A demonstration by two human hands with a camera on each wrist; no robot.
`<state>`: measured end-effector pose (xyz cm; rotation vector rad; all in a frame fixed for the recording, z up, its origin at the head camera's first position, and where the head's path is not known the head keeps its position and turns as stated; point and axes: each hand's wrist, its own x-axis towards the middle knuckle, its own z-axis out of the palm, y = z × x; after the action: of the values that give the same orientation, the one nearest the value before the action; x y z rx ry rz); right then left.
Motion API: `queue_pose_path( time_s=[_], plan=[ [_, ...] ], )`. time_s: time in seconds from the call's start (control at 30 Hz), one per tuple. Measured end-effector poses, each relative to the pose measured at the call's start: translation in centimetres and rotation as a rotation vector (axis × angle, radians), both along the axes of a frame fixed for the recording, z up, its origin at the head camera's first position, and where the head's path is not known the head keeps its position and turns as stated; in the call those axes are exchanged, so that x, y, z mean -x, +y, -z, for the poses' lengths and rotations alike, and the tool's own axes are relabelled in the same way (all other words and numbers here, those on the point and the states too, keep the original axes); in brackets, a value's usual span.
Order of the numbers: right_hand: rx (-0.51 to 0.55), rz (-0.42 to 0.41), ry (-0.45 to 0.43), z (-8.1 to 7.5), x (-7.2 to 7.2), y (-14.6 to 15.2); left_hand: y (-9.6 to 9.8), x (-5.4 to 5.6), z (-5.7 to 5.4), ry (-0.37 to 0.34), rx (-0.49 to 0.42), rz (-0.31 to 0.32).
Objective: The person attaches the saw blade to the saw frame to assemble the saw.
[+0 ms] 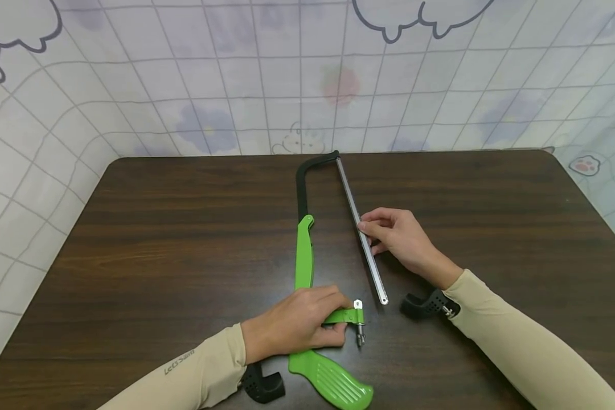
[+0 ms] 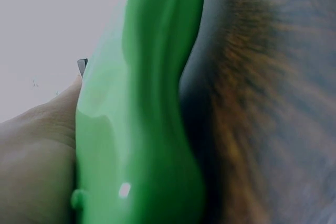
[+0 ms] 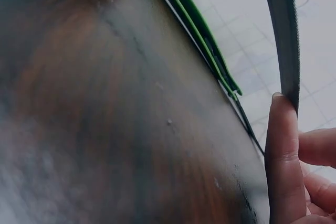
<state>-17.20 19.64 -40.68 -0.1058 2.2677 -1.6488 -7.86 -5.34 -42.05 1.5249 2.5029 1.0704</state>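
Clearly, in the head view, the left hand point(image 1: 298, 319) grips — and partly hides — the curved green-and-black hacksaw frame point(image 1: 304, 250), near centre; the right hand point(image 1: 402, 239) pinches the thin silver metal blade point(image 1: 373, 267) to its right. Left wrist: blurred green frame, fingers unseen. Right wrist: blade cut off above.

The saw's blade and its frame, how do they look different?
The blade is thin and straight, while the frame is thicker and bends. In the head view, the blade looks silvery, but the frame is green and black. The right hand pinches the blade; the left hand grips the frame. Both the blade and frame look joined at the far end.
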Motion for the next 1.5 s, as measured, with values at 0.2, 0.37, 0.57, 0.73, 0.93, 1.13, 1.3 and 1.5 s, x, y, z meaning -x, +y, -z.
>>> queue_pose_path(
  time_s=[0.2, 0.37, 0.57, 0.73, 0.93, 1.13, 1.3, 1.5],
  plan=[
    [-0.016, -0.008, -0.001, -0.01, -0.02, 0.16, -0.05, 0.12, 0.05, 0.023, -0.009, 0.008],
    [-0.012, -0.012, -0.006, 0.03, -0.19, 0.20, -0.08, 0.07, 0.09, 0.016, -0.008, 0.009],
    [-0.019, -0.016, -0.016, -0.01, -0.38, 0.17, -0.01, 0.03, 0.09, 0.016, 0.000, 0.005],
    [-0.011, -0.034, -0.021, -0.10, -0.27, 0.11, 0.01, 0.11, 0.00, 0.008, -0.001, 0.004],
    [0.022, -0.070, -0.037, -0.20, -0.20, 0.24, -0.02, 0.21, 0.10, 0.016, -0.005, 0.007],
    [0.068, -0.116, -0.075, -0.37, -0.30, 0.48, 0.01, 0.31, 0.22, 0.034, -0.014, 0.013],
    [0.109, -0.165, -0.138, -0.24, -0.26, 0.62, 0.02, 0.26, 0.25, 0.036, -0.014, 0.009],
    [0.184, -0.204, -0.183, -0.03, -0.32, 0.65, 0.01, 0.17, 0.26, 0.029, -0.009, -0.003]
  ],
)
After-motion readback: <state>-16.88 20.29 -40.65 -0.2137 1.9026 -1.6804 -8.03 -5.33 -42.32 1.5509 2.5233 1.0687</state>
